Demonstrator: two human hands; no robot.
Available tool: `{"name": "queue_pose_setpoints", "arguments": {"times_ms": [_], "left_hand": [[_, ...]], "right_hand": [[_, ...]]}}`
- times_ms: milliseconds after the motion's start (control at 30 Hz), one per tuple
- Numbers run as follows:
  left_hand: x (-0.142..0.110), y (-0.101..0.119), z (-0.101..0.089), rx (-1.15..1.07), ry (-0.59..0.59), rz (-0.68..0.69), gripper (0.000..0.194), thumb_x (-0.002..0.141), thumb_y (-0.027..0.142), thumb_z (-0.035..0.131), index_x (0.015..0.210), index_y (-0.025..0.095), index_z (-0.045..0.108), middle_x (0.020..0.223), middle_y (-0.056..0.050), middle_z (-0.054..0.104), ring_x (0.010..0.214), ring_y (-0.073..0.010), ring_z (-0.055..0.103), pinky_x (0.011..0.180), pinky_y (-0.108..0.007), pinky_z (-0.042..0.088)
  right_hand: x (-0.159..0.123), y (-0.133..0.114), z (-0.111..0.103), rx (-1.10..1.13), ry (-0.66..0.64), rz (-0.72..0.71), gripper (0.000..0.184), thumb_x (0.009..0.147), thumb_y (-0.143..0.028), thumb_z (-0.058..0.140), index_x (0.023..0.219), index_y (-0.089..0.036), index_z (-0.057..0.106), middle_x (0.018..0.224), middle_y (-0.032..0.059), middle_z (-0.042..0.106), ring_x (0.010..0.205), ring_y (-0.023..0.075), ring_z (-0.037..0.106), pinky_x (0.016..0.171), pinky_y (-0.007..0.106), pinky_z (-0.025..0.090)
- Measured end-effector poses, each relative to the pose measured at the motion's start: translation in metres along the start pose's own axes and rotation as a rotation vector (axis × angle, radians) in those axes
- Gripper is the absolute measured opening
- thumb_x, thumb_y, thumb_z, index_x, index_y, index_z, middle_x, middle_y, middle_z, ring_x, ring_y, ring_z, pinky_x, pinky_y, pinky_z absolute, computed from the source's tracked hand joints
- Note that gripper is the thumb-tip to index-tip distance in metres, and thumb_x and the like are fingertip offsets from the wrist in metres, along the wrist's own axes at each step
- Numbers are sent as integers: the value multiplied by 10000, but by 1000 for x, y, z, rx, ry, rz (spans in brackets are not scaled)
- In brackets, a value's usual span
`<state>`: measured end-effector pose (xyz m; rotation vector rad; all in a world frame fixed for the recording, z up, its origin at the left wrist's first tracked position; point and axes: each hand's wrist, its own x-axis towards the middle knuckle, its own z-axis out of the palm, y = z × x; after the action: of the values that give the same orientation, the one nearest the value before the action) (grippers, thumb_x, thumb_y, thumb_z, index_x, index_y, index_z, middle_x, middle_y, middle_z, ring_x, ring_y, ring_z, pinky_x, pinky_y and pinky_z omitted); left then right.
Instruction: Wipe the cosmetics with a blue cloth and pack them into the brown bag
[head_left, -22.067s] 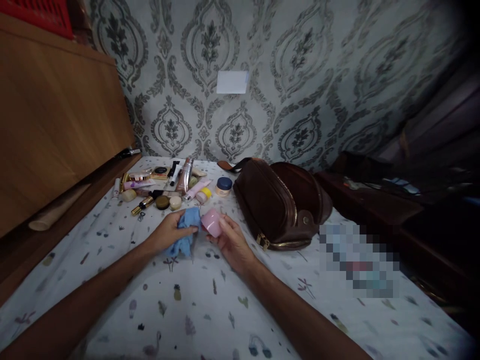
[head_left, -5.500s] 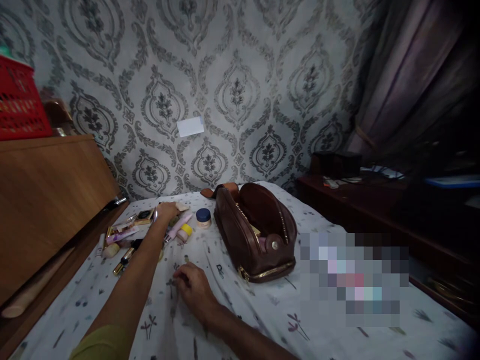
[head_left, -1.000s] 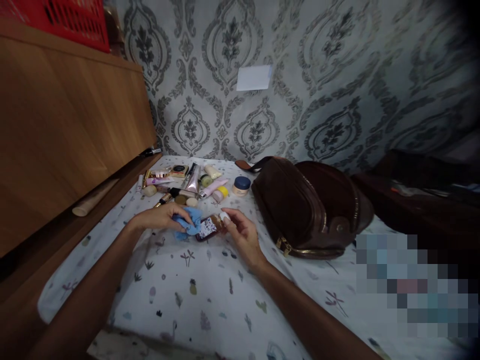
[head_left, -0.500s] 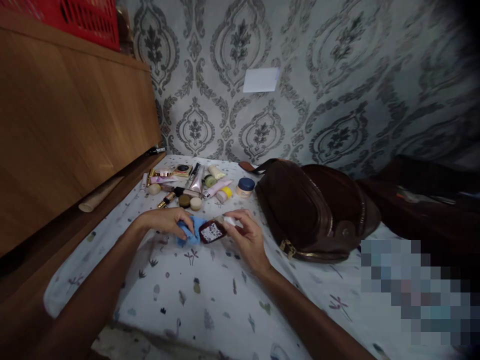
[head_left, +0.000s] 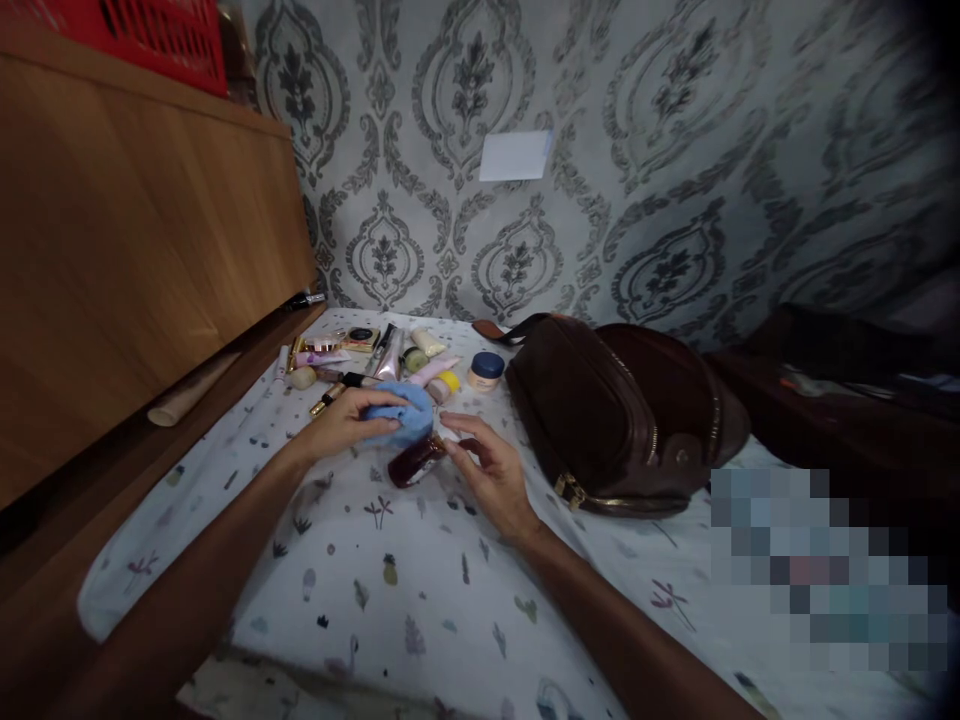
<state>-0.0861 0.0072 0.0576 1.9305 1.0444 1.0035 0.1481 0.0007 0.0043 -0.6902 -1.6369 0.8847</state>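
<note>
My left hand [head_left: 351, 418] is closed on a light blue cloth [head_left: 405, 412], which spreads out beside the neck of a small dark red bottle [head_left: 411, 462]. My right hand [head_left: 491, 465] pinches the bottle at its neck end, tilting it above the patterned sheet. The bottle's label is mostly turned away. Just beyond the cloth lie several cosmetics: a pink tube [head_left: 390, 352], a yellow-lidded jar [head_left: 444, 386], a gold-and-black tube [head_left: 328, 400] and a compact [head_left: 363, 338]. A blue-lidded jar [head_left: 486, 371] stands to their right.
A large brown leather bag [head_left: 600, 420] lies at the right, its strap reaching the wall. On the left is a wooden cabinet [head_left: 150, 230] with a red basket [head_left: 165, 45] on top. A white patterned sheet [head_left: 420, 620] covers the surface.
The bottle has turned, so its label no longer faces me. My left hand has moved up and right, and the cloth has opened out over the small round jars.
</note>
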Motion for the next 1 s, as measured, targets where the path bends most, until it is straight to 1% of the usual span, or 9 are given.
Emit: {"name": "queue_pose_setpoints", "arguments": {"times_ms": [133,267,367,533,700,800,867,933,1000], "left_hand": [[0,3,16,27,-111,56,298,818,331,682,1081,209,755,1110,-69,735,1033,-238,660,939,-344,492],[0,1,10,81,-201,58,289,821,320,654,1058,192,759,1007,-70,742,907,-213,667,830,-297,506],[0,1,3,84,-286,41,258,793,249,639,1006,183,768,1006,-72,742,911,-204,662,818,-269,498],[0,8,-6,78,-470,-51,233,756,180,646,953,165,769,958,-51,735,835,-158,641,747,-199,477],[-3,4,-13,29,-581,-143,222,723,147,666,918,173,771,902,-29,741,787,-144,635,712,-184,471],[-5,-2,-14,89,-652,-251,240,693,121,652,890,188,772,877,-7,739,736,-135,627,660,-178,466],[-6,-2,-16,140,-702,-285,256,665,92,627,854,190,768,841,10,726,718,-127,616,638,-169,453],[-6,3,-21,154,-712,-265,250,669,95,608,850,181,758,825,11,711,719,-127,608,636,-170,445],[-7,12,-25,150,-629,-198,226,711,140,611,892,170,744,850,-2,702,734,-136,606,649,-185,446]], "right_hand": [[0,1,-1,8,-10,18,222,883,-385,644,1069,-283,709,1143,65,691,1083,228,631,844,367,545],[0,4,-1,8,-4,30,224,887,-388,641,1073,-285,711,1158,64,686,1094,225,628,827,345,543],[0,7,-1,10,19,61,246,893,-405,626,1082,-269,706,1150,68,683,1072,224,631,824,343,543],[1,11,-3,47,48,144,298,866,-422,649,1095,-237,695,1066,62,693,888,196,661,780,340,564],[1,10,-3,51,51,136,279,863,-404,653,1085,-241,701,1082,60,693,893,195,652,798,347,565],[0,11,-2,61,67,140,273,854,-406,663,1071,-245,703,1080,56,691,872,189,650,791,347,566],[0,12,-2,72,75,156,276,845,-409,673,1065,-245,702,1053,51,691,821,179,648,762,342,570],[0,13,-1,83,82,168,281,834,-404,687,1062,-241,702,1022,47,686,788,172,645,734,335,573],[0,12,-1,91,88,167,280,832,-399,689,1061,-237,701,1016,47,680,796,173,645,729,330,571]]}}
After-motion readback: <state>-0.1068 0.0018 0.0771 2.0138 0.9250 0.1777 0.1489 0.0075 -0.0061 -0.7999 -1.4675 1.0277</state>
